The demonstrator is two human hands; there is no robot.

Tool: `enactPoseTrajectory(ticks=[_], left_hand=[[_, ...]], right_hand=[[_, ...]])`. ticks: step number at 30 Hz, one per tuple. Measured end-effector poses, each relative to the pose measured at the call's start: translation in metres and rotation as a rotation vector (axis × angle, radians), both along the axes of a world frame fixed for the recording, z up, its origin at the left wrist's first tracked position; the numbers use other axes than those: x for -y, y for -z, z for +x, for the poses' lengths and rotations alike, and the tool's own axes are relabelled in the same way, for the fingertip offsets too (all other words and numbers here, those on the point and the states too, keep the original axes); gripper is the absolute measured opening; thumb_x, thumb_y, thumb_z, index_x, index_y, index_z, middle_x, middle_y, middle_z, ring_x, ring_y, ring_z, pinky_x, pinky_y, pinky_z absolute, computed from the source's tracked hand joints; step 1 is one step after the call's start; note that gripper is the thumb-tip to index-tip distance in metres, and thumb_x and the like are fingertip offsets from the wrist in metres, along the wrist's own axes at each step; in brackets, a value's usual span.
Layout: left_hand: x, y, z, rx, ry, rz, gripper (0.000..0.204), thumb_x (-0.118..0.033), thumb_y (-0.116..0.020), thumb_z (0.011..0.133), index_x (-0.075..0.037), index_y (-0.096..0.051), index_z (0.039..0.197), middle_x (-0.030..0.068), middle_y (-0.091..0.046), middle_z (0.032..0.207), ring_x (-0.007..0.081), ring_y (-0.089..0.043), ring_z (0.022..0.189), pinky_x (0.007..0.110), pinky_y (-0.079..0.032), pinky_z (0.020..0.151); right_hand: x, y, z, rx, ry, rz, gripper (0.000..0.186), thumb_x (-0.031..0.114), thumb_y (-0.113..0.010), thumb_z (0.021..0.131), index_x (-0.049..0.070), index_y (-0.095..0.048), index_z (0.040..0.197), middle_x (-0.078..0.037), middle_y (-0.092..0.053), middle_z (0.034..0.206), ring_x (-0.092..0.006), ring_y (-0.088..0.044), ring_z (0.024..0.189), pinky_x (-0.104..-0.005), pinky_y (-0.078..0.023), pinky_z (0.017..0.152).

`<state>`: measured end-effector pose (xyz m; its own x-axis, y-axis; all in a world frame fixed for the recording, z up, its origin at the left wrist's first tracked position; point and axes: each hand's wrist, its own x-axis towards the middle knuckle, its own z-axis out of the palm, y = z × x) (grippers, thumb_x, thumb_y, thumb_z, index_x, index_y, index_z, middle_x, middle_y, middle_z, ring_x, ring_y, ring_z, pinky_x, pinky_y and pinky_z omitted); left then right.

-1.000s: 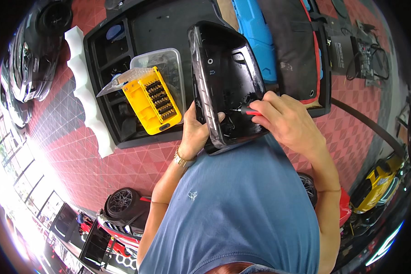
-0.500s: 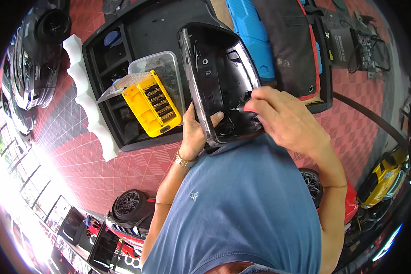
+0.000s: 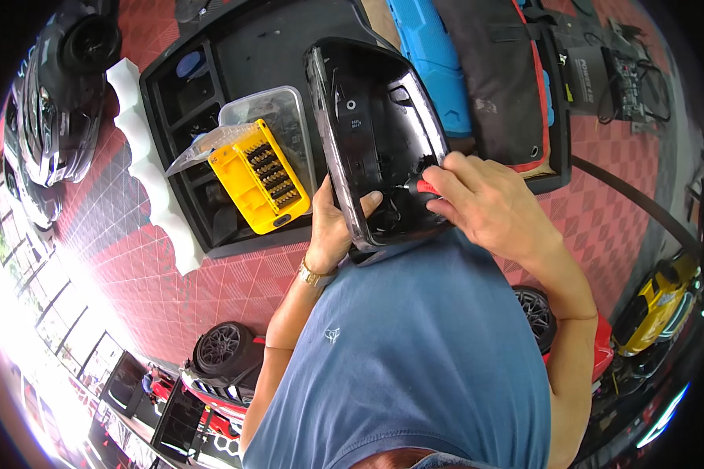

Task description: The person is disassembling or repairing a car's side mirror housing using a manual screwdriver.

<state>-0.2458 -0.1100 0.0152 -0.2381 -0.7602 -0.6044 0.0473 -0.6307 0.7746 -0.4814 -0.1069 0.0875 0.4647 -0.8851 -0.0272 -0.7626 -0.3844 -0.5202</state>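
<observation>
A glossy black hollow housing [image 3: 383, 133] is held at a slant over the work tray [image 3: 258, 47], near my blue shirt. My left hand [image 3: 330, 223] grips its left lower side, the thumb over the rim. My right hand [image 3: 485, 203] is closed on a red-and-black screwdriver [image 3: 421, 187], whose thin shaft points left into the housing's interior; what the tip touches is too small to make out. Just left sits an open yellow bit case [image 3: 236, 187] with rows of bits and a raised clear lid, beside a clear plastic box [image 3: 288, 105].
A blue hard case [image 3: 426, 59] and a black fabric bag with red trim [image 3: 504, 86] lie at the tray's right. Wavy white foam [image 3: 137, 137] runs along its left. Equipment with cables [image 3: 610, 90] sits right. Cars [image 3: 62, 133] stand around on red tiled floor.
The housing has shifted slightly left since a second ago. My right hand has shifted its fingers slightly on the screwdriver, which stays at about the same spot inside the housing.
</observation>
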Motion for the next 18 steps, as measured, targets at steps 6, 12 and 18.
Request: enactPoseTrajectory(ticks=[6,12,18], left_hand=[[-0.002,0.004,0.002,0.032,0.025,-0.003,0.044,-0.006,-0.076,0.084,0.002,-0.057,0.123,0.0073,-0.069,0.107,0.0119,-0.064,0.094,0.028,-0.053,0.086],[0.000,-0.001,-0.001,0.024,0.034,-0.027,0.045,-0.006,-0.077,0.085,0.002,-0.057,0.124,0.0081,-0.069,0.110,0.0128,-0.064,0.097,0.029,-0.053,0.088],[-0.001,0.005,0.002,-0.038,0.023,-0.029,0.045,-0.006,-0.077,0.085,0.003,-0.057,0.124,0.0077,-0.068,0.110,0.0123,-0.064,0.097,0.029,-0.053,0.088]], right_hand=[[-0.001,0.005,-0.007,-0.034,-0.067,0.142,0.021,0.015,-0.069,0.087,0.007,-0.057,0.103,-0.005,-0.052,0.099,-0.0200,-0.060,0.086,-0.0356,-0.049,0.071],[0.000,0.005,-0.008,0.051,-0.061,-0.013,0.023,0.014,-0.068,0.087,0.006,-0.058,0.107,-0.005,-0.054,0.102,-0.0206,-0.060,0.088,-0.0348,-0.048,0.071],[-0.001,0.001,0.002,0.028,0.021,-0.010,0.024,0.015,-0.067,0.089,0.006,-0.058,0.109,-0.004,-0.055,0.098,-0.0187,-0.060,0.083,-0.0325,-0.047,0.070]])
